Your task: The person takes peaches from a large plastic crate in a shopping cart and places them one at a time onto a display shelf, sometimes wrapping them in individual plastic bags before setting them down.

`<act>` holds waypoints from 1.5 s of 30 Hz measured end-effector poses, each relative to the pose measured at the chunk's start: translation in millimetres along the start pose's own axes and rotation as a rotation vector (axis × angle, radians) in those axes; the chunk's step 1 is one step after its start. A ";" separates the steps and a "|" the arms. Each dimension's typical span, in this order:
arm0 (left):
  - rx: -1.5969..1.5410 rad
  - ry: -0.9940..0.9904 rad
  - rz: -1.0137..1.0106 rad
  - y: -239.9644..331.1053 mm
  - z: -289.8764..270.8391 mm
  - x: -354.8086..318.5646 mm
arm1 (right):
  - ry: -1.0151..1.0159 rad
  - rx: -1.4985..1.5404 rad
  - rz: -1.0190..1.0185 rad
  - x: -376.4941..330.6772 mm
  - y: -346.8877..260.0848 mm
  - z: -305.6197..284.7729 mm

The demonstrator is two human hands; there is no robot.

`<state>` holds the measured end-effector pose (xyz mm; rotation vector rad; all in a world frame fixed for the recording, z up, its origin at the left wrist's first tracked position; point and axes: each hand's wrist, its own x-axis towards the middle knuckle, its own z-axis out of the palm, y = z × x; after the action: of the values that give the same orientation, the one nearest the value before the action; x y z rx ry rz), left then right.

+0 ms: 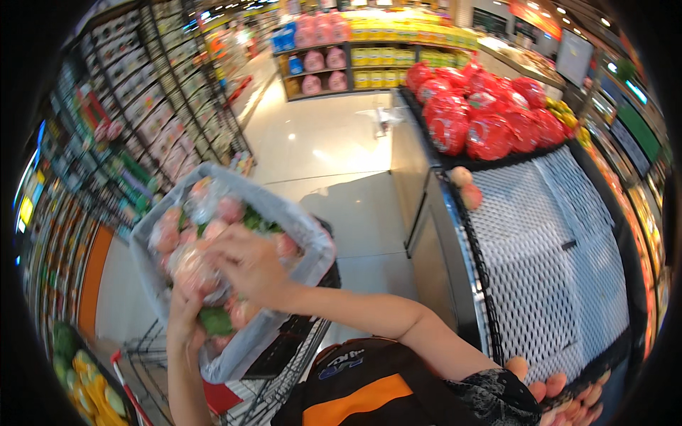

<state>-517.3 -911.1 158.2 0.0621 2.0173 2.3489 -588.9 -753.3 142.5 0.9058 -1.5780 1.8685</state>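
Note:
Above a pale-lined crate [305,238], my left hand [186,304] is closed around a pinkish peach [196,272] in clear plastic wrap. My right hand [250,264] reaches in from the right, its fingers bent and pressed at the top of that wrap; motion blurs them slightly. Around both hands the crate holds several more peaches, such as a wrapped peach [165,238] by its left wall and a bare-looking peach [243,312] nearer to me. Green leaves [217,321] lie among them.
The crate rests on a wire shopping cart [153,341]. To the right stands a display table [526,284] covered with white foam mesh, with loose peaches [558,387] at its near end and red-wrapped bundles [490,135] at its far end. Packaged goods hang on a rack [145,92] at left.

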 end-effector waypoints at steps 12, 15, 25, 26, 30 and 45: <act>-0.096 -0.026 0.046 -6.0 4.5 -8.2 | -0.194 0.727 0.761 -3.7 5.2 -3.3; -0.079 0.027 0.013 -7.0 1.5 -9.2 | -0.203 0.849 0.868 -3.2 6.5 -4.3; -0.169 0.104 -0.029 -5.1 2.7 -3.6 | -0.519 0.347 0.642 4.0 27.5 -12.3; -0.159 0.106 -0.049 -4.6 3.6 -3.7 | -0.525 0.181 0.488 2.5 27.7 -10.8; -0.099 0.092 -0.092 -5.8 2.8 -6.7 | -0.660 0.132 0.320 -4.1 26.7 -5.7; 1.125 -0.596 0.193 -0.5 -36.8 15.1 | -0.074 0.963 0.887 15.0 60.0 -58.0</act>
<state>-534.6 -946.4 152.2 0.8679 2.6605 0.7632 -652.7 -707.5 110.8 0.6255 -1.1279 3.4023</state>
